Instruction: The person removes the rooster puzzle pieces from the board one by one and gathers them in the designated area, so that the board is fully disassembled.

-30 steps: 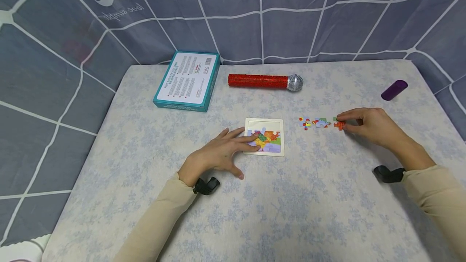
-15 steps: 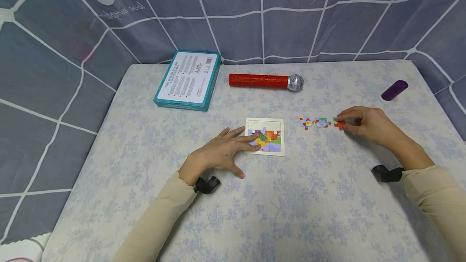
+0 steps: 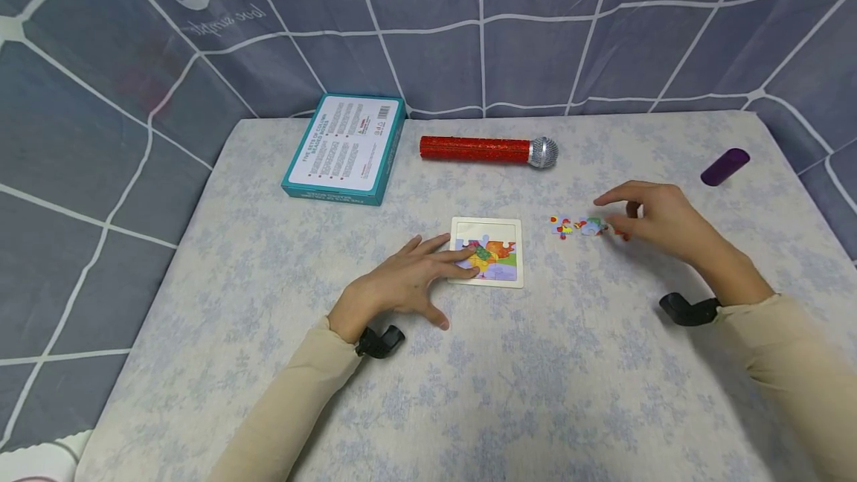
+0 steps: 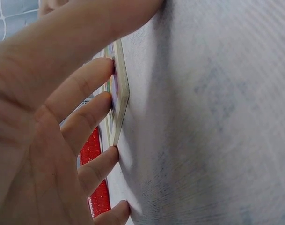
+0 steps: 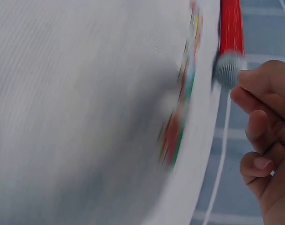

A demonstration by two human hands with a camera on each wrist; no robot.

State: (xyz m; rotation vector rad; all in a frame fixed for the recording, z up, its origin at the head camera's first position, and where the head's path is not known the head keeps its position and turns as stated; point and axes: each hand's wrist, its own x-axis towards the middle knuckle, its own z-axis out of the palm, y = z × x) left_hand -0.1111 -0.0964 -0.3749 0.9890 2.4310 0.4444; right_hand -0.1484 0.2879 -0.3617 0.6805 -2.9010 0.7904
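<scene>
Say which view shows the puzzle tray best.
The head view: the puzzle tray appears face-up, only partly covered by the left hand. The left wrist view shows mostly its edge, partly hidden; the right wrist view, none.

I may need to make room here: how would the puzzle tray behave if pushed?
The puzzle tray looks thin and straight-edged, so it is probably stiff and light. Lying flat on the table, it would likely slide rather than tip or roll. Its fitted pieces might shift if it tilts, since bare space shows above them.
</scene>
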